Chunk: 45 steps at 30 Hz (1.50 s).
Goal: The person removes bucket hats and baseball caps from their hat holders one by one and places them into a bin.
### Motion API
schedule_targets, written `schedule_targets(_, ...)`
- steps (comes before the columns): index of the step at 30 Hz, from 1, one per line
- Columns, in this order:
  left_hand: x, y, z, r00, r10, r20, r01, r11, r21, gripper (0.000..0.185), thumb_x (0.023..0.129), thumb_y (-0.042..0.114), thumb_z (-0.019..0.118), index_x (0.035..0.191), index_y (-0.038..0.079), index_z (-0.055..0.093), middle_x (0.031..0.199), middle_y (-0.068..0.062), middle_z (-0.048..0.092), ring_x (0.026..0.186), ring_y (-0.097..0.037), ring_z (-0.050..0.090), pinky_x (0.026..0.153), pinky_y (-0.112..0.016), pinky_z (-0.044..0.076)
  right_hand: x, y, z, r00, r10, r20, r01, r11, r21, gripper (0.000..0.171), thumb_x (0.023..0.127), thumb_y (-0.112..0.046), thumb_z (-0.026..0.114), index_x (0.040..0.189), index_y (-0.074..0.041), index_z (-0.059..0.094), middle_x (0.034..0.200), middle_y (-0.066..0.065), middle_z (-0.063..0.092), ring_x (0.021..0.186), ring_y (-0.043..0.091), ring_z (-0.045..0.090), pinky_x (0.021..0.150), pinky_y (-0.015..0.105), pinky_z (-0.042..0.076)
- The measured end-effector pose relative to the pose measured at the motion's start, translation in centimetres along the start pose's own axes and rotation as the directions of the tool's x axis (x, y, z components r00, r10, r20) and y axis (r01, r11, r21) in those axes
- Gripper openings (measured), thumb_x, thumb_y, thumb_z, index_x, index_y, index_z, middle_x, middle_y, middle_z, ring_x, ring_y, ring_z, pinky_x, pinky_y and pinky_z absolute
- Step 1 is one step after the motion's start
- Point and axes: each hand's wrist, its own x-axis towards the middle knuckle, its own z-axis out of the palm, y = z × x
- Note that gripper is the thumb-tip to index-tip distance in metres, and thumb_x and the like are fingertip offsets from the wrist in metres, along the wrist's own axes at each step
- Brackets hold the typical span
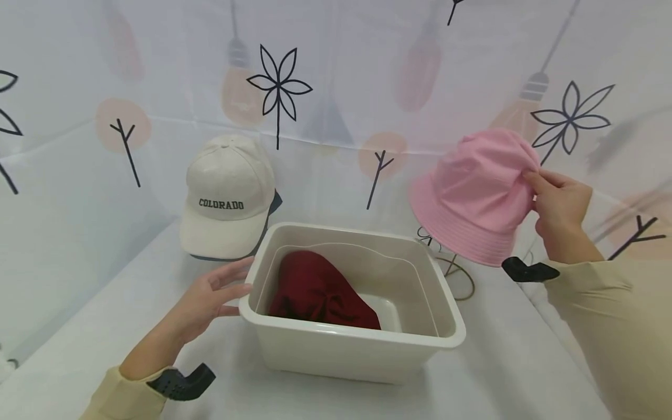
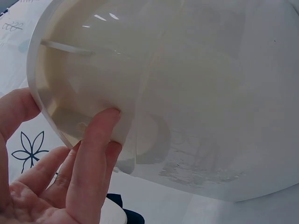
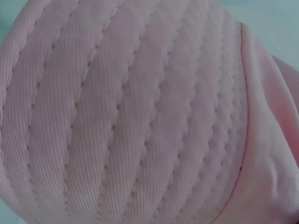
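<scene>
A pink bucket hat [image 1: 475, 189] is raised over the right side of the table. My right hand [image 1: 564, 204] pinches its crown, thumb against the cloth. Stitched rows of the brim [image 3: 121, 112] fill most of the right wrist view, where that hand is hidden. On the table stands a cream plastic bin [image 1: 346, 353] with a dark red cloth hat [image 1: 317, 286] lying in its left half. My left hand [image 1: 210, 303] is at the bin's left end. In the left wrist view, its straight fingers [image 2: 93, 158] lie against the outer wall, under the rim.
Behind the bin on the left sits a cream cap [image 1: 228, 192] lettered COLORADO, with dark blue [image 1: 275, 201] showing behind it. A thin brown loop [image 1: 469, 283] lies right of the bin. A printed cloth backdrop [image 1: 336, 87] rises behind the white-covered table [image 1: 220, 373].
</scene>
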Motion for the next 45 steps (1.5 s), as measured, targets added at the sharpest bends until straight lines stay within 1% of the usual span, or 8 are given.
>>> schedule_targets(10, 0.0, -0.2, -0.1, 1.0, 0.021, -0.004, -0.021, 1.0, 0.008, 0.063, 0.09, 0.02, 0.062, 0.144, 0.008, 0.033, 0.142, -0.023, 0.036, 0.123, -0.04, 0.042, 0.079, -0.046, 0.052, -2.5, -0.3, 2.3, 0.993, -0.072, 0.093, 0.071, 0.997, 0.016, 0.023, 0.065, -0.016, 0.084, 0.086, -0.012, 0.077, 0.078, -0.003, 0.063, 0.065, 0.007, 0.056, 0.052, 0.016, 0.05)
schedule_targets(14, 0.0, -0.3, -0.1, 1.0, 0.019, -0.003, -0.019, 1.0, 0.003, 0.063, 0.09, 0.02, 0.062, 0.144, 0.008, 0.033, 0.141, -0.023, 0.037, 0.122, -0.039, 0.043, 0.079, -0.045, 0.052, -3.6, 0.0, 3.4, 0.986, -0.103, 0.132, 0.096, 0.994, 0.056, 0.022, 0.064, -0.011, 0.084, 0.085, -0.009, 0.077, 0.077, -0.001, 0.066, 0.065, 0.008, 0.058, 0.053, 0.017, 0.051)
schedule_targets(22, 0.0, -0.2, -0.1, 1.0, 0.018, 0.002, -0.018, 1.0, -0.005, 0.063, 0.09, 0.02, 0.062, 0.144, 0.007, 0.033, 0.141, -0.024, 0.037, 0.121, -0.038, 0.045, 0.08, -0.045, 0.052, -5.9, 0.6, 5.5, 0.963, -0.165, 0.215, 0.141, 0.983, 0.121, 0.029, 0.063, -0.007, 0.085, 0.09, -0.002, 0.075, 0.085, 0.005, 0.067, 0.073, 0.012, 0.064, 0.062, 0.022, 0.053)
schedule_targets(30, 0.0, -0.3, -0.2, 1.0, 0.025, 0.009, -0.025, 1.0, -0.008, 0.062, 0.09, 0.019, 0.062, 0.144, 0.008, 0.033, 0.14, -0.023, 0.037, 0.121, -0.037, 0.045, 0.08, -0.045, 0.052, -8.2, 1.0, 7.2, 0.929, -0.227, 0.291, 0.192, 0.971, 0.143, 0.02, 0.067, 0.0, 0.081, 0.086, -0.002, 0.075, 0.082, 0.005, 0.069, 0.073, 0.012, 0.066, 0.065, 0.021, 0.053)
schedule_targets(35, 0.0, -0.3, -0.2, 0.999, 0.03, 0.016, -0.029, 0.999, -0.016, 0.062, 0.09, 0.019, 0.062, 0.144, 0.007, 0.033, 0.141, -0.024, 0.037, 0.12, -0.037, 0.046, 0.08, -0.045, 0.052, -9.4, 1.6, 7.9, 0.901, -0.248, 0.356, 0.207, 0.967, 0.151, 0.016, 0.071, 0.005, 0.077, 0.085, -0.003, 0.076, 0.082, 0.002, 0.07, 0.074, 0.01, 0.066, 0.066, 0.02, 0.053)
schedule_targets(39, 0.0, -0.3, -0.2, 0.999, 0.031, 0.017, -0.031, 0.999, -0.016, 0.063, 0.09, 0.019, 0.062, 0.144, 0.007, 0.032, 0.141, -0.024, 0.037, 0.12, -0.037, 0.046, 0.079, -0.045, 0.052, -10.1, 2.4, 8.3, 0.872, -0.269, 0.409, 0.245, 0.963, 0.111, 0.016, 0.073, 0.004, 0.075, 0.086, -0.005, 0.076, 0.083, -0.001, 0.07, 0.08, 0.009, 0.065, 0.068, 0.019, 0.052)
schedule_targets(41, 0.0, -0.3, -0.2, 0.999, 0.031, 0.015, -0.031, 0.999, -0.015, 0.063, 0.09, 0.019, 0.062, 0.144, 0.007, 0.032, 0.14, -0.024, 0.037, 0.12, -0.038, 0.046, 0.079, -0.045, 0.052, -10.3, 2.8, 8.5, 0.852, -0.277, 0.445, 0.276, 0.959, 0.07, 0.015, 0.074, 0.002, 0.076, 0.086, -0.006, 0.076, 0.084, -0.003, 0.07, 0.083, 0.008, 0.065, 0.068, 0.019, 0.052)
schedule_targets(45, 0.0, -0.2, -0.2, 1.0, 0.027, 0.015, -0.027, 1.0, -0.01, 0.063, 0.09, 0.019, 0.062, 0.144, 0.007, 0.032, 0.141, -0.024, 0.036, 0.12, -0.038, 0.046, 0.079, -0.045, 0.052, -10.6, 3.6, 8.8, 0.797, -0.27, 0.54, 0.346, 0.937, -0.042, 0.013, 0.076, -0.002, 0.075, 0.087, -0.009, 0.077, 0.087, -0.006, 0.07, 0.087, 0.008, 0.063, 0.069, 0.018, 0.052)
